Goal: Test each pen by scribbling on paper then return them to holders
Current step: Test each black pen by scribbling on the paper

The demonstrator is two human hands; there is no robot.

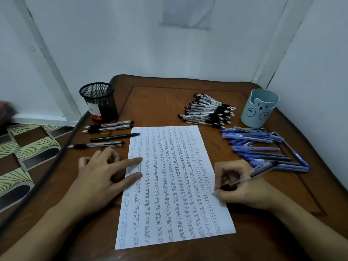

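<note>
Right fingers [223, 171]: clenched round a blue pen [263, 171], tip at the right margin of the paper [169, 194], for scribbling.
Left fingers [131, 161]: released, flat on the sheet, pinning its left edge.
Blue pens [263, 146]: heaped just right of the sheet, in my reach.
Black pens [209, 112]: heaped beyond it.
Holders: mesh cup [98, 102], bear cup [259, 108], at far corners of the table [169, 95], awaiting returns, I judge.

Seen from a head-worn camera: the person's left hand [105, 174] and right hand [243, 187], both bare, with slim fingers and short, plain nails. The wrists are bare too, and the left forearm [47, 228] and right forearm [301, 228] show uncovered to the lower edge of view.
</note>
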